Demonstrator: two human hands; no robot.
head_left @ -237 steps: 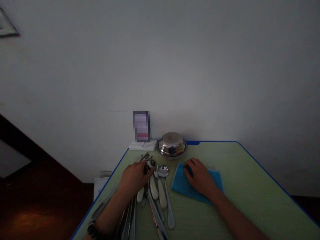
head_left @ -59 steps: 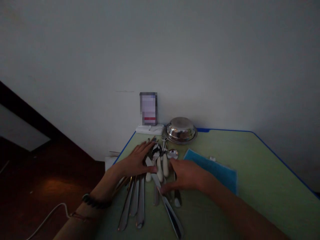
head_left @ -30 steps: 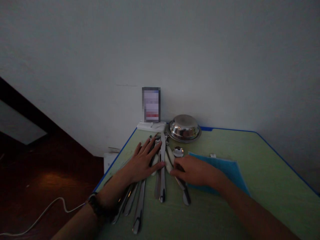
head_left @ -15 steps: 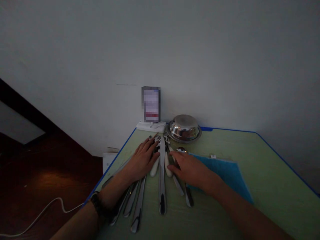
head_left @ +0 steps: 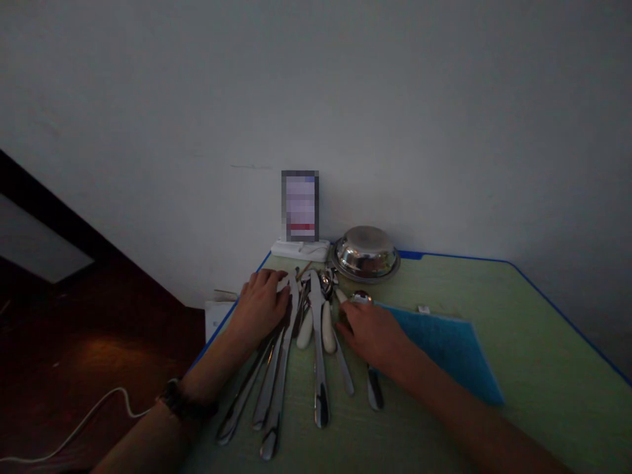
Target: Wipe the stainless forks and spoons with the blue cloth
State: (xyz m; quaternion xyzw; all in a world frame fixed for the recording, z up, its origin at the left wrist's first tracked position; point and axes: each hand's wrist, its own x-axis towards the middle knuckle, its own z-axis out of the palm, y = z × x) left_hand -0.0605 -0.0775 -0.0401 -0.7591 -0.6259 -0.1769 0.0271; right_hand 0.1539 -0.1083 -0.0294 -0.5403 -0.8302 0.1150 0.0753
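Note:
My left hand (head_left: 261, 304) rests over the left side of a loose cluster of metal cutlery, fingers bent and spread, thumb toward the middle. Several long knives (head_left: 277, 388) fan out toward me beside its wrist. In the centre lies a table knife (head_left: 318, 368), between two white-handled utensils (head_left: 305, 331) whose heads are partly hidden. My right hand (head_left: 372, 329) is at the cluster's right side, thumb and forefinger apart, fingertips by another pale handle (head_left: 340, 296); its other fingers are hidden. A spoon (head_left: 375, 392) lies partly under that hand.
An upturned steel bowl (head_left: 366, 253) stands at the back by the wall. A blue cloth or mat (head_left: 449, 349) lies right of my right hand. A blurred-out phone-like screen (head_left: 301, 204) leans above a white power strip (head_left: 300, 250). The green table (head_left: 533, 322) has blue edging.
My left hand has moved left, uncovering more of the cutlery. The middle utensils have shifted slightly, and the right hand has moved a little right.

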